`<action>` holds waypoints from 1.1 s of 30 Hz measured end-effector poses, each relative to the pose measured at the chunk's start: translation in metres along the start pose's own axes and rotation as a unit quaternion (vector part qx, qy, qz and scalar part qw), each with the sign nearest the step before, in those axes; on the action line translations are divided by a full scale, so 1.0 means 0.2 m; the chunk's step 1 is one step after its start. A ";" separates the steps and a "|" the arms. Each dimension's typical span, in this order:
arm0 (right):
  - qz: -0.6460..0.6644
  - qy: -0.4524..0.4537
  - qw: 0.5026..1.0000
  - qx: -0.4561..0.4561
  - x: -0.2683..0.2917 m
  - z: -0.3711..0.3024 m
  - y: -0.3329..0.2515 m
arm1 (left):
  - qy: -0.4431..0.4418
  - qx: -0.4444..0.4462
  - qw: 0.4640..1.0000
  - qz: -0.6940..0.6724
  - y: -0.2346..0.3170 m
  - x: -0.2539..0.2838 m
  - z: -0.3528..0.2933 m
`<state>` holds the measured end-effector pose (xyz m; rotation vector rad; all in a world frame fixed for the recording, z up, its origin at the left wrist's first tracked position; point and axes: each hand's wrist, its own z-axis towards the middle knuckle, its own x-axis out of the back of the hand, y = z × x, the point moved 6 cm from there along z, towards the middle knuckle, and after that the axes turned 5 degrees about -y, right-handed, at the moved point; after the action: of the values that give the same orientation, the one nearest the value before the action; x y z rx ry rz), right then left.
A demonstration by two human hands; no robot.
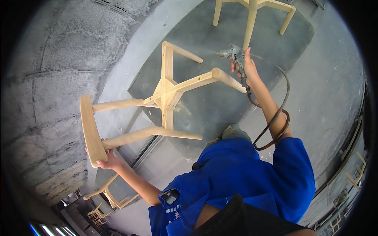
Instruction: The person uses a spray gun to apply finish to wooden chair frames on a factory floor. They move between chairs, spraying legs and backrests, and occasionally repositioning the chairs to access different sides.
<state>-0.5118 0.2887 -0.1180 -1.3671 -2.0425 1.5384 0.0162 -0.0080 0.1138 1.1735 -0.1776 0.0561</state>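
My left hand (111, 160) is closed round the lower end of the curved backrest of a pale wooden chair frame (89, 126), where a leg joins it. The frame is tilted, its crossed rails and legs spread across the middle of the view. In my right hand (250, 67) is a metal spray gun (236, 59), gripped by its handle. Its nozzle points left toward the frame, apart from it, and a faint mist hangs before it. A dark hose (285, 98) runs from the gun's handle and loops beside my right forearm.
Another pale wooden frame (252, 19) stands at the top on a grey surface (291, 43). A rough, dust-coated grey wall (59, 86) rises on the left. More wooden frames are at the lower left (110, 192) and the far right (356, 173).
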 end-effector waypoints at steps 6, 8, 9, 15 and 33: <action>-0.059 0.098 0.993 -0.031 0.36 0.01 0.30 | -0.008 0.007 1.000 -0.008 -0.02 0.02 0.06; -0.092 0.127 0.987 -0.029 0.49 -0.07 0.37 | 0.005 0.007 1.000 -0.009 -0.03 0.04 0.09; -0.112 0.141 0.983 -0.029 0.55 -0.13 0.38 | 0.011 0.005 1.000 -0.010 -0.04 0.05 0.10; -0.150 0.136 0.979 0.020 0.59 -0.56 0.22 | 0.020 0.083 0.996 -0.005 -0.17 0.06 0.28; -0.073 0.276 0.957 0.047 0.76 -1.81 0.44 | -0.068 0.097 0.993 0.008 -0.23 -0.01 0.51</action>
<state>-0.3076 0.6341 -0.0914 -1.3784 -1.6562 1.0244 0.0096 -0.1200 0.1096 1.3704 -0.3082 0.0073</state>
